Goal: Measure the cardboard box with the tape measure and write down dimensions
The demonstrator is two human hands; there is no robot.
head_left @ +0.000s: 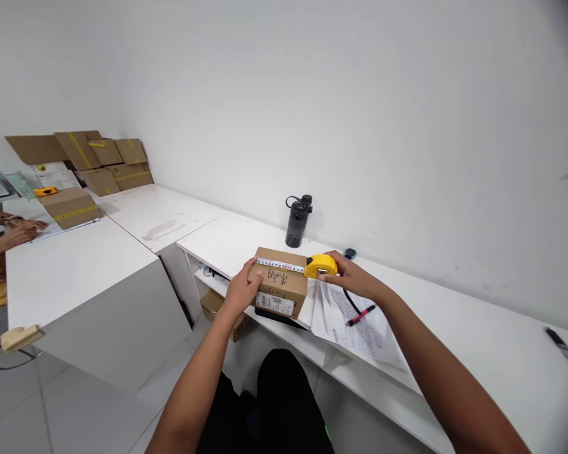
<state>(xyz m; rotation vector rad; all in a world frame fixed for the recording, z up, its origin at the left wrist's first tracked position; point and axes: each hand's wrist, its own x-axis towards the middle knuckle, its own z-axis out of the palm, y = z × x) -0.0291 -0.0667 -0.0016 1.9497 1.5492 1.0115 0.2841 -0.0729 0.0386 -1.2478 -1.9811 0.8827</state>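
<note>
A small brown cardboard box [284,291] with handwriting on top and a white label on its front sits on the white shelf top before me. My left hand [242,287] grips the box's left end, thumb on the top face, beside the far end of a measuring blade [280,265]. That blade lies straight across the top of the box. At the box's right edge, my right hand [355,276] is closed around the yellow tape measure [320,265] from which the blade is pulled out. The blade's tip is hard to make out near my left fingers.
Behind the box stands a dark bottle [297,222]. Papers [373,334] with a red pen [360,315] lie to the right, a black marker [567,353] farther right. Another person's hands [26,232] rest at the left table, near stacked cardboard boxes [130,176] and an orange tape measure [46,191].
</note>
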